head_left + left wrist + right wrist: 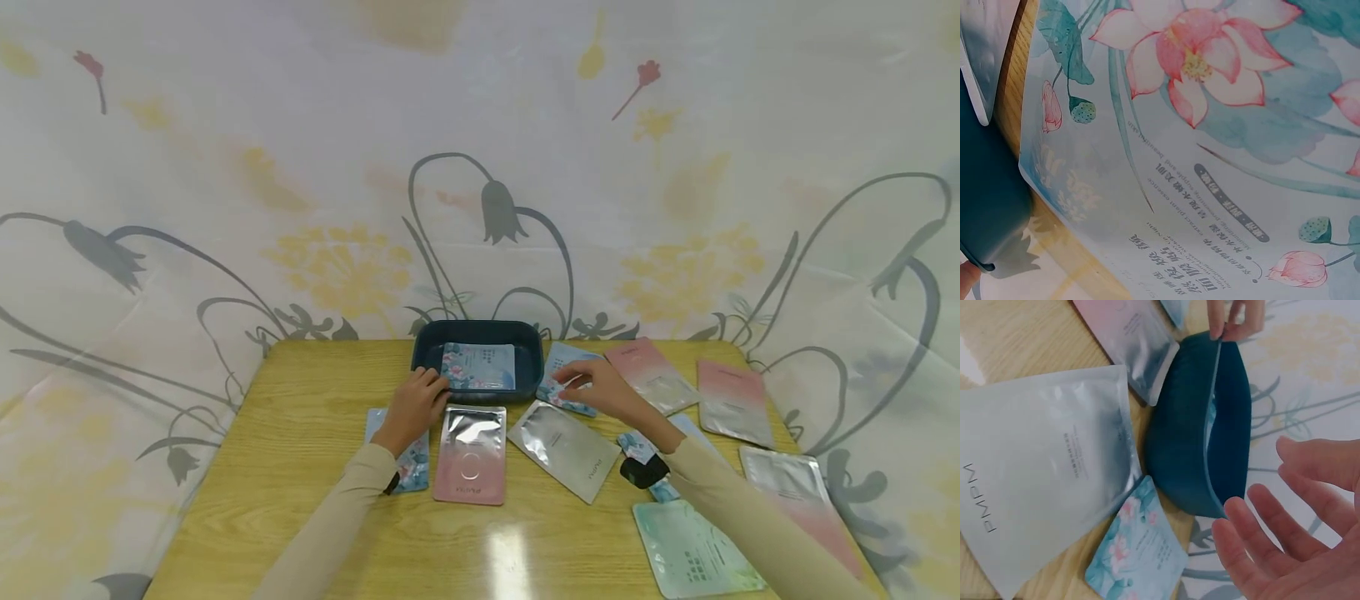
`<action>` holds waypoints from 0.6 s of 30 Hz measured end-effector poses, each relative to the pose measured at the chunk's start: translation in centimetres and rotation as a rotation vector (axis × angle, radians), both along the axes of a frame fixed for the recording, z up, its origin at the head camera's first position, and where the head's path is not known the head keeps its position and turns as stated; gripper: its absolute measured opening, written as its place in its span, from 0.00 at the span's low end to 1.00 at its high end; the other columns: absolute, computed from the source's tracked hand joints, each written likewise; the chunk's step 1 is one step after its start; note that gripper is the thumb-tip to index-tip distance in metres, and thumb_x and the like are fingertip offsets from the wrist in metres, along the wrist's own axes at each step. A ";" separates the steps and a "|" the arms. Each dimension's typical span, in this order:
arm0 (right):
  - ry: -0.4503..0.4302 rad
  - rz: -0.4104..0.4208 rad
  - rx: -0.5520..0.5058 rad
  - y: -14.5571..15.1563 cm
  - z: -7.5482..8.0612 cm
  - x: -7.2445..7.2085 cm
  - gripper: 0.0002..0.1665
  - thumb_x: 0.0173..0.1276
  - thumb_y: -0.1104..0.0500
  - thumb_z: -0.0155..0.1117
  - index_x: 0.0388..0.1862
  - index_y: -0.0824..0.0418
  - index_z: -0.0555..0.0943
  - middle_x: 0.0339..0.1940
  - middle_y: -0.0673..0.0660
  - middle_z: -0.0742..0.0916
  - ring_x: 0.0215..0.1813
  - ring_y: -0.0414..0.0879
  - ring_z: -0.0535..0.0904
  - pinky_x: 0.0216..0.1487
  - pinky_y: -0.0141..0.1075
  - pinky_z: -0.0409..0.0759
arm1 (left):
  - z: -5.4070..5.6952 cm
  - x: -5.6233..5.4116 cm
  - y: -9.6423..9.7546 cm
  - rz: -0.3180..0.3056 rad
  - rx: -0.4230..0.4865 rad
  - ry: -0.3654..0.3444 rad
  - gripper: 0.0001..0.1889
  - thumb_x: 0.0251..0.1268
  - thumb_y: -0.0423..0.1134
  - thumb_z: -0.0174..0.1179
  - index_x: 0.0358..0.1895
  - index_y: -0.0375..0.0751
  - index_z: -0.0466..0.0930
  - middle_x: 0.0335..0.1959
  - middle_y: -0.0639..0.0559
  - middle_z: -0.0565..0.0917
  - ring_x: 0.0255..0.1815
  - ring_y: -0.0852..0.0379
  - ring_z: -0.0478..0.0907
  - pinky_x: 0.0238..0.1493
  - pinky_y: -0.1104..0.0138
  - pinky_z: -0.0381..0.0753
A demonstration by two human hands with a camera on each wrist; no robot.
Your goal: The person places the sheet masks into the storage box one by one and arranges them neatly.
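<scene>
A dark teal basin [423, 350] stands near the table's back edge, with a blue floral face mask packet [480, 367] lying in it. My left hand [414, 407] pinches the basin's near left rim, its fingers over the edge in the right wrist view. Under that wrist lies another blue packet [1166, 137], large in the left wrist view. Just right of the basin, my right hand [1297, 537] holds nothing, its fingers loosely bent and spread apart. It hovers over a blue floral packet [1141, 550] that lies beside the basin.
A pink packet [470, 467] and a silver packet [566, 450] lie in front of the basin. Farther right are pink-and-silver packets [735, 400] and a green packet [693, 550], partly under the right sleeve. Behind the table hangs a flower-patterned cloth [480, 125].
</scene>
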State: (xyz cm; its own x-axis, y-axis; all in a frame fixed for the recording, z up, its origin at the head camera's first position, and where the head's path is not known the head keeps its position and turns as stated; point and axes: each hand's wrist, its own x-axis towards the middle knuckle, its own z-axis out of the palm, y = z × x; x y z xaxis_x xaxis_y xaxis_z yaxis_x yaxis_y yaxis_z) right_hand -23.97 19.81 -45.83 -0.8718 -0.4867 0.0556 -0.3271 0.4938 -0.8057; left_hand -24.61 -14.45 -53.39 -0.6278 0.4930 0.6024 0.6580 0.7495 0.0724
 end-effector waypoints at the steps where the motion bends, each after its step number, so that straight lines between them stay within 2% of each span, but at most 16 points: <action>1: -0.004 0.000 -0.003 0.3 0.0 0.3 0.14 0.63 0.64 0.65 0.48 0.67 0.81 0.46 0.63 0.84 0.44 0.53 0.82 0.44 0.41 0.81 | -0.1 0.0 0.0 -0.001 0.003 0.001 0.08 0.53 0.34 0.70 0.34 0.41 0.81 0.29 0.50 0.73 0.28 0.53 0.64 0.30 0.64 0.71; 6: -0.049 -0.033 -0.007 1.3 0.1 1.7 0.14 0.63 0.64 0.65 0.47 0.67 0.81 0.45 0.63 0.83 0.44 0.54 0.81 0.45 0.42 0.80 | -0.1 0.0 -0.1 -0.004 0.000 -0.014 0.07 0.54 0.33 0.69 0.34 0.41 0.81 0.30 0.50 0.74 0.29 0.52 0.65 0.31 0.63 0.71; 11: -0.087 -0.063 -0.008 2.5 -0.6 2.5 0.14 0.63 0.65 0.66 0.47 0.69 0.81 0.46 0.67 0.82 0.45 0.55 0.80 0.45 0.42 0.80 | -0.4 0.0 -0.3 -0.007 0.004 -0.013 0.07 0.54 0.33 0.69 0.35 0.40 0.81 0.30 0.50 0.74 0.29 0.52 0.66 0.32 0.63 0.73; 12: -0.095 -0.071 -0.011 2.9 -1.1 2.5 0.15 0.63 0.64 0.66 0.48 0.68 0.81 0.47 0.67 0.82 0.45 0.55 0.81 0.45 0.42 0.80 | -0.4 0.0 -0.3 -0.009 0.006 -0.013 0.07 0.53 0.33 0.69 0.35 0.40 0.81 0.30 0.50 0.74 0.29 0.52 0.66 0.32 0.63 0.73; 18: -0.172 -0.113 -0.054 4.3 -1.7 3.7 0.19 0.62 0.60 0.68 0.49 0.69 0.80 0.49 0.69 0.80 0.46 0.57 0.80 0.43 0.43 0.81 | -0.3 -0.1 -0.1 -0.018 0.006 -0.009 0.07 0.53 0.33 0.70 0.35 0.40 0.82 0.30 0.49 0.74 0.29 0.52 0.66 0.32 0.62 0.72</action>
